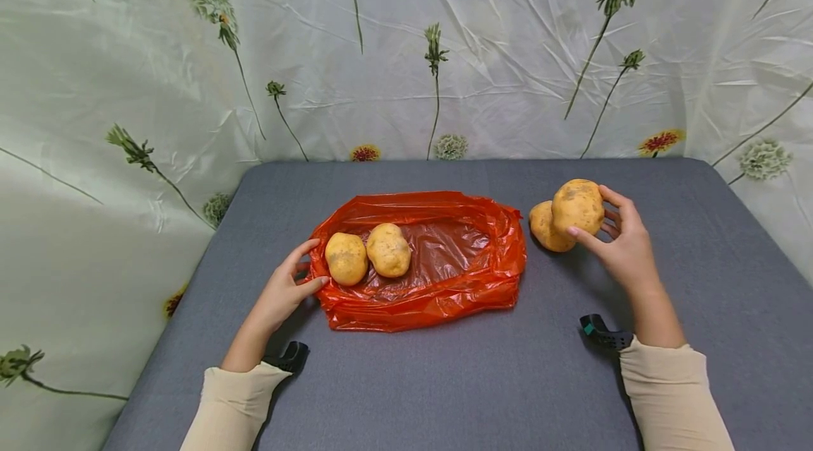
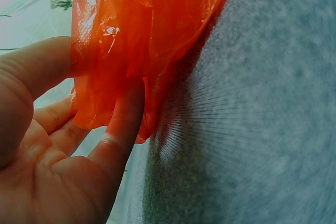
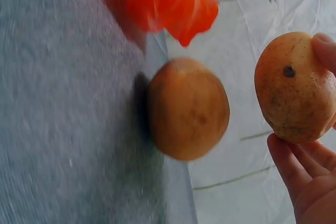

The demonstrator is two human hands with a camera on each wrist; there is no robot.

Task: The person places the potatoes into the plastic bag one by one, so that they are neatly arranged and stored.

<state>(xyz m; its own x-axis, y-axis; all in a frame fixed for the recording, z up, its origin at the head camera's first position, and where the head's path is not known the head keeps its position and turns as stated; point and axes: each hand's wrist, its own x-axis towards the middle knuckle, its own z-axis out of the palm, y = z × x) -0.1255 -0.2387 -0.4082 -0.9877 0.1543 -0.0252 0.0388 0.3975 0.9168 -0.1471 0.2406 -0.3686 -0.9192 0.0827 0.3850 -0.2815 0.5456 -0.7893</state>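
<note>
A red plastic bag (image 1: pixel 432 306) lies spread on the grey table with its mouth wide and its rim rolled outward. Two potatoes (image 1: pixel 346 259) sit side by side in its left half. My left hand (image 1: pixel 288 289) grips the bag's left edge; in the left wrist view, fingertips show through the thin red plastic (image 2: pixel 126 19). To the right of the bag, my right hand (image 1: pixel 622 246) holds a potato (image 1: pixel 578 206) between thumb and fingers, raised off the table. Another potato (image 1: pixel 550 226) rests on the table just left of it, partly hidden by the held one in the head view.
The grey table (image 1: pixel 444 387) ends at a back edge against a pale curtain (image 1: pixel 381 84) printed with flowers. Black wrist straps with camera mounts (image 1: pixel 606 334) sit at both wrists, close above the table.
</note>
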